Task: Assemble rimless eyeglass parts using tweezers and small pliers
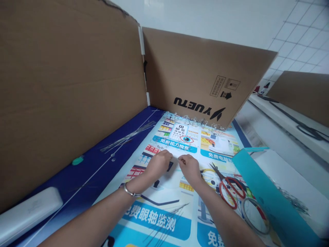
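My left hand (159,164) and my right hand (189,168) hover close together over a printed eye-test poster (156,219), fingertips pinched toward each other. Whatever lies between them is too thin to make out. A metal bangle (130,189) circles my left wrist. Near my right hand lie red-handled scissors (227,187) and a coil of thin wire (255,215). Clear beads (195,120) line the poster's far edge, and thin wires (164,223) lie under my forearms. Left of my left hand, a bundle of clear rods (128,136) rests on a navy mat (77,185).
Cardboard panels (69,89) (203,75) stand along the left and far sides. A white rounded case (29,214) sits at the lower left. A teal folder (272,195) leans at the right, beyond which a white shelf holds a black cable (300,127).
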The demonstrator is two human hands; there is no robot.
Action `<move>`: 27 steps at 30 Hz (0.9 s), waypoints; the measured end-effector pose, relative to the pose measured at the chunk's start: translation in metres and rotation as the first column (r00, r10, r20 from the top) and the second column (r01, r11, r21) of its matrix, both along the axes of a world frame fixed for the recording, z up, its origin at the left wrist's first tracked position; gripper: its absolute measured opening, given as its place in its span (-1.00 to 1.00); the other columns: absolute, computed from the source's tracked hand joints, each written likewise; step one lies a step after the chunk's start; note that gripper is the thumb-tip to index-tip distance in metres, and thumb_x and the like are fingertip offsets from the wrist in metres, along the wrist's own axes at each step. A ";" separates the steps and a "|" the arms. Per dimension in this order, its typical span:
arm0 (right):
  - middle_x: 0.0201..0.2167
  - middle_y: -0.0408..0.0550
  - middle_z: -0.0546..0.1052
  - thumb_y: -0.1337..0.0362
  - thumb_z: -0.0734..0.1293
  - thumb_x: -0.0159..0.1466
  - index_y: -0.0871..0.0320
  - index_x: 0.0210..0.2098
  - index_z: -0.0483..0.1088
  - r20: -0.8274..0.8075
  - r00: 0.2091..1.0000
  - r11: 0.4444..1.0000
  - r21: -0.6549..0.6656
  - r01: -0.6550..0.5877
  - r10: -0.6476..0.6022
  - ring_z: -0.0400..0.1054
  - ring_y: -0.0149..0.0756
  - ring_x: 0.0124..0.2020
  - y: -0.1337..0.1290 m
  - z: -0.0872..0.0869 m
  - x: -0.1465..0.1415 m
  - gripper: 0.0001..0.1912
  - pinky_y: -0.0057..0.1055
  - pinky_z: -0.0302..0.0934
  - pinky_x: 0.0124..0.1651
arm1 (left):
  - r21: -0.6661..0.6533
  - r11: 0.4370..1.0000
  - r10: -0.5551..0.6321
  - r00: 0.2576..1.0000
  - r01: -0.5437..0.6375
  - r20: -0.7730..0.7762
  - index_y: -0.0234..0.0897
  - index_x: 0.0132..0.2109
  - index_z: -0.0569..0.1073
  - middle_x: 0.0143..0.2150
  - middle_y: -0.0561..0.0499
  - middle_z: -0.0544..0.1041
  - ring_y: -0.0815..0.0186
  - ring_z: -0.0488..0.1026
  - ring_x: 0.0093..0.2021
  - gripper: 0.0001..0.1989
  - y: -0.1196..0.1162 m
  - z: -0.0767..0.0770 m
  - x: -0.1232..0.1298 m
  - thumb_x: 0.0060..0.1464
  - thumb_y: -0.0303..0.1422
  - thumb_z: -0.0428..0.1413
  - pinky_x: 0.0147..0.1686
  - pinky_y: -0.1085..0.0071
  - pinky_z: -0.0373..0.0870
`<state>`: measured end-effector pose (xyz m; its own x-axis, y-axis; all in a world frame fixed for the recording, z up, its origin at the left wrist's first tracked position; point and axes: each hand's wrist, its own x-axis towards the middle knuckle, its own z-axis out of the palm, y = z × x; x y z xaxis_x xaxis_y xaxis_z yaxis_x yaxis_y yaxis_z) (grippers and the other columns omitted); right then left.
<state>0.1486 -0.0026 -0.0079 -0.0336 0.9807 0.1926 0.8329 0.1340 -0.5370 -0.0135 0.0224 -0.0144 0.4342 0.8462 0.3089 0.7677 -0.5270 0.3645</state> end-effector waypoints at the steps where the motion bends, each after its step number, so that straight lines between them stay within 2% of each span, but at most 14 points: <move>1: -0.40 -0.13 0.44 0.32 0.19 0.14 0.12 -0.39 0.41 -0.069 0.998 1.000 -0.012 0.006 -0.007 0.28 -0.40 -0.34 0.001 -0.002 0.000 -0.84 -0.50 0.11 -0.25 | -0.021 1.000 0.008 0.998 -0.007 0.065 -0.31 -0.31 0.45 -0.32 -0.05 0.44 0.33 0.37 -0.26 -0.79 0.001 -0.001 0.000 0.05 -0.50 -0.09 -0.23 0.44 0.29; 4: -0.47 -0.15 0.44 0.26 0.19 0.12 0.14 -0.38 0.40 -0.286 0.958 0.998 -0.069 0.012 -0.031 0.31 -0.41 -0.43 0.005 -0.010 0.000 -0.83 -0.50 0.17 -0.36 | -0.132 0.991 0.049 0.962 -0.014 0.267 -0.27 -0.34 0.46 -0.35 0.01 0.47 0.35 0.39 -0.29 -0.82 0.006 -0.004 0.000 0.03 -0.44 -0.05 -0.25 0.44 0.29; 6: -0.51 -0.16 0.43 0.22 0.19 0.12 0.17 -0.36 0.38 -0.422 0.905 0.993 -0.117 -0.001 -0.048 0.32 -0.42 -0.49 0.007 -0.015 0.000 -0.80 -0.50 0.21 -0.43 | -0.274 0.962 0.109 0.917 0.000 0.383 -0.27 -0.36 0.46 -0.42 0.04 0.48 0.36 0.40 -0.37 -0.85 0.009 -0.007 0.001 0.00 -0.38 0.00 -0.32 0.46 0.30; 9: -0.55 -0.16 0.42 0.19 0.21 0.09 0.21 -0.35 0.36 -0.583 0.809 0.984 -0.174 -0.035 -0.075 0.32 -0.42 -0.53 0.008 -0.017 -0.002 -0.77 -0.48 0.26 -0.46 | -0.517 0.852 0.247 0.808 0.082 0.536 -0.30 -0.37 0.45 -0.51 0.07 0.46 0.39 0.38 -0.49 -0.85 0.011 -0.011 0.003 -0.07 -0.32 0.06 -0.45 0.49 0.30; 11: -0.58 -0.16 0.40 0.19 0.24 0.06 0.22 -0.37 0.36 -0.659 0.746 0.978 -0.200 -0.052 -0.095 0.32 -0.42 -0.54 0.007 -0.015 -0.002 -0.77 -0.45 0.28 -0.44 | -0.603 0.777 0.320 0.711 0.182 0.626 -0.33 -0.38 0.45 -0.51 0.08 0.45 0.43 0.37 -0.52 -0.83 0.011 -0.012 0.005 -0.11 -0.30 0.09 -0.46 0.50 0.32; 14: -0.58 -0.17 0.40 0.22 0.27 0.02 0.23 -0.39 0.36 -0.738 0.662 0.974 -0.221 -0.057 -0.129 0.31 -0.44 -0.54 0.006 -0.012 -0.004 -0.79 -0.42 0.30 -0.41 | -0.637 0.707 0.387 0.586 0.307 0.712 -0.36 -0.40 0.43 -0.51 0.09 0.44 0.47 0.35 -0.51 -0.82 0.008 -0.009 0.006 -0.17 -0.31 0.14 -0.42 0.50 0.34; 17: -0.55 -0.17 0.40 0.23 0.28 0.00 0.23 -0.39 0.35 -0.787 0.596 0.972 -0.230 -0.044 -0.159 0.30 -0.46 -0.56 0.005 -0.010 -0.006 -0.79 -0.42 0.30 -0.40 | -0.644 0.671 0.428 0.518 0.367 0.740 -0.37 -0.41 0.43 -0.49 0.08 0.43 0.46 0.36 -0.48 -0.81 0.005 -0.007 0.006 -0.20 -0.32 0.16 -0.38 0.48 0.35; 22: -0.56 -0.19 0.40 0.23 0.32 -0.03 0.22 -0.41 0.36 -0.831 0.525 0.971 -0.235 -0.032 -0.184 0.29 -0.46 -0.57 0.004 -0.011 -0.007 -0.79 -0.41 0.29 -0.41 | -0.639 0.656 0.441 0.483 0.402 0.756 -0.39 -0.42 0.43 -0.50 0.05 0.43 0.44 0.36 -0.48 -0.79 0.006 -0.010 0.007 -0.21 -0.32 0.18 -0.39 0.46 0.35; 27: -0.55 -0.18 0.40 0.21 0.34 -0.05 0.22 -0.41 0.36 -0.852 0.491 0.974 -0.224 -0.026 -0.183 0.29 -0.46 -0.55 0.004 -0.014 -0.007 -0.76 -0.40 0.29 -0.40 | -0.625 0.656 0.445 0.451 0.423 0.773 -0.39 -0.41 0.42 -0.50 0.05 0.41 0.45 0.34 -0.50 -0.80 0.007 -0.016 0.008 -0.20 -0.33 0.18 -0.43 0.47 0.33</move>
<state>0.1412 0.0019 -0.0218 0.1260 0.9869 -0.1003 -0.0622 -0.0931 -0.9937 -0.0058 0.0292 -0.0306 0.3116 0.9367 -0.1596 -0.1629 0.2182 0.9622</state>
